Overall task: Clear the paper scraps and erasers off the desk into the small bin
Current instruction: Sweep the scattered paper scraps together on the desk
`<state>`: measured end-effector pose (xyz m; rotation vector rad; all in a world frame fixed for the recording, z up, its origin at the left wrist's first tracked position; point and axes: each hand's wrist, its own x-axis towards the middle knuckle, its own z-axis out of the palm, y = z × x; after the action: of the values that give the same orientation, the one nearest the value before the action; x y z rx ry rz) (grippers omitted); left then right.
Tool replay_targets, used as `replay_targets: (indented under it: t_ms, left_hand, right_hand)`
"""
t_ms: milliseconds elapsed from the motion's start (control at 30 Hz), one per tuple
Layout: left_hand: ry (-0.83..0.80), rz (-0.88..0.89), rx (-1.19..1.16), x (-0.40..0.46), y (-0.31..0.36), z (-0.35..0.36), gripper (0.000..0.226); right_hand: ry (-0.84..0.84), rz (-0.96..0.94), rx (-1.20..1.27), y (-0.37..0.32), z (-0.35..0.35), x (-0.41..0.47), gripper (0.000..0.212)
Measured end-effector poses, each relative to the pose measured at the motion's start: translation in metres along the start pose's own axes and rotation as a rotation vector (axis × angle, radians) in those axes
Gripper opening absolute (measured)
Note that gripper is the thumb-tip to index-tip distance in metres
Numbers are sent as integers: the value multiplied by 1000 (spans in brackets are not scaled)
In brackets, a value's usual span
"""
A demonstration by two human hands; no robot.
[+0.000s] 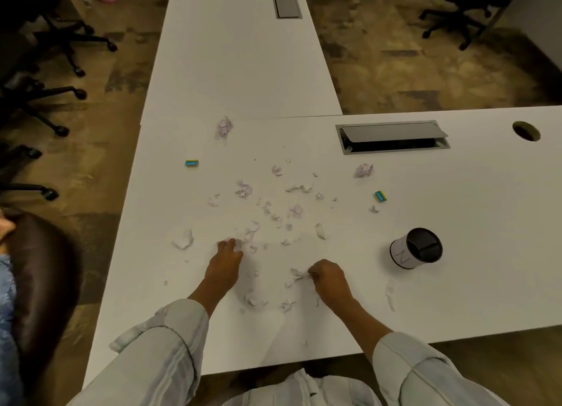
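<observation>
1. Two hands work the white counter: our left hand has its grip pinched together on a paper scrap at the fingertips, and our right hand has its grip curled shut on another torn scrap just beside it
2. Most of the paper scraps lie scattered beyond both grips, with crumpled wads farther out still; we judge the clearing barely begun
3. One small bin lies tipped on its side to the right of the right grip, mouth facing away from the hand; scraps dropped at it could slide back out or miss, and a nudge could set it rolling toward the near edge
4. Tiny flakes near the left grip may slip from a loose pinch and drift off the near edge onto the floor
5. Two erasers sit well apart from the grips: one eraser far beyond the left grip, a second eraser beyond the right; a sweeping sleeve could knock either off the counter
6. An open cable tray lies beyond the right grip, and scraps pushed outward could fall in
</observation>
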<state>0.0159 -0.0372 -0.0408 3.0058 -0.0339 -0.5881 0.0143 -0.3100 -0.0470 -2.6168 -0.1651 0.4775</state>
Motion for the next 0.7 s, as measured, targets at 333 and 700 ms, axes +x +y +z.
replay_targets:
  t_ms: [333, 700]
  left_hand:
    - [297, -32, -678, -9, 53, -20, 10]
    - [194, 222, -1080, -45, 147, -46, 26]
  right_hand:
    - [-75, 624, 1636, -9, -19, -5, 12]
    - [-280, 645, 2077, -26, -29, -13, 19]
